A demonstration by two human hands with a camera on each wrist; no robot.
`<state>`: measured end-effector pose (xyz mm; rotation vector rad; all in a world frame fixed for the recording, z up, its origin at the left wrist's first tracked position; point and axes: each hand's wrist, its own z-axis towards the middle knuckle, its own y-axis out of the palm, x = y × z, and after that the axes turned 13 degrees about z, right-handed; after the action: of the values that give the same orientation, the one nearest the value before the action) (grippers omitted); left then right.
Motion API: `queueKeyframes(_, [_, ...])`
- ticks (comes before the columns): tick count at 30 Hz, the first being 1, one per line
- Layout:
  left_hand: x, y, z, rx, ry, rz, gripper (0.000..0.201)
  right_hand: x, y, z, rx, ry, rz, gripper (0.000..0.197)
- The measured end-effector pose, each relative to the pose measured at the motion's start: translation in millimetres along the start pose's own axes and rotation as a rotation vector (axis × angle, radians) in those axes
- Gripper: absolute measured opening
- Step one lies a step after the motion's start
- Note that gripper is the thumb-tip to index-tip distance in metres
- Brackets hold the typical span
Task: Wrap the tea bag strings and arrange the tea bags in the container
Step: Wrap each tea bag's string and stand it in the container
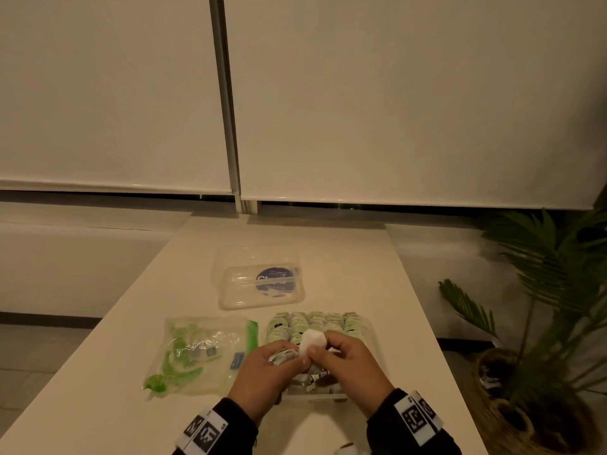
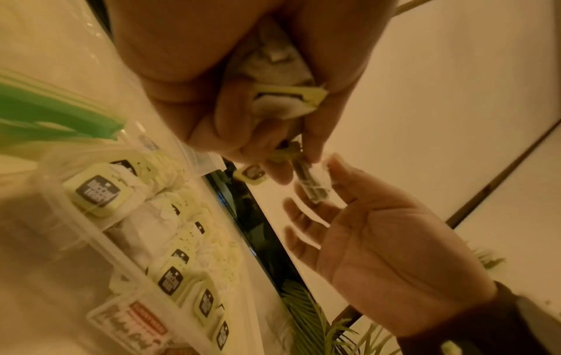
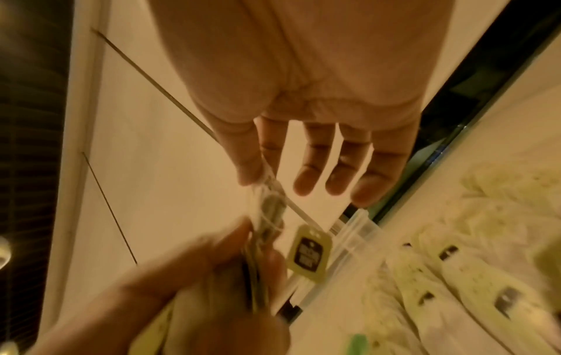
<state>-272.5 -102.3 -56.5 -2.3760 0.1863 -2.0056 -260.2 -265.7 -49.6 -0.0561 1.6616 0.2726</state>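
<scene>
L hand (image 1: 262, 366) gripping bunch of tea bags (image 2: 273, 69), R hand (image 1: 345, 359) thumb+forefinger pinching one tea bag (image 1: 312, 342), other fingers straight, over container (image 2: 100, 242)

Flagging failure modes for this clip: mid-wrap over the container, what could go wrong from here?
1. The left hand grips several tea bags at once; one could slip out while the string is wound.
2. The right hand pinches the tea bag with only thumb and index finger, so the string may slacken and unwind, leaving the tag dangling.
3. Both hands work right above the packed container; a dropped bag might upset the neat rows.
</scene>
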Motion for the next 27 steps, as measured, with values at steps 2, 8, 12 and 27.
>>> queueKeyframes(2, [-2,-1,-1,0.007,-0.017,-0.034,0.022,-5,-4,6,0.036,-0.122,-0.215,0.017])
queueKeyframes(8, [-2,-5,-5,-0.222,-0.07,-0.078,0.043,-38,-11,11,-0.063,-0.213,-0.217,0.016])
queueKeyframes(12, [-2,4,-4,-0.277,-0.063,-0.018,0.037,-44,-7,12,-0.136,-0.22,-0.048,0.018])
queueKeyframes(27, [-12,-8,12,-0.093,0.015,0.01,0.031,-61,-9,7,-0.245,-0.16,0.272,0.017])
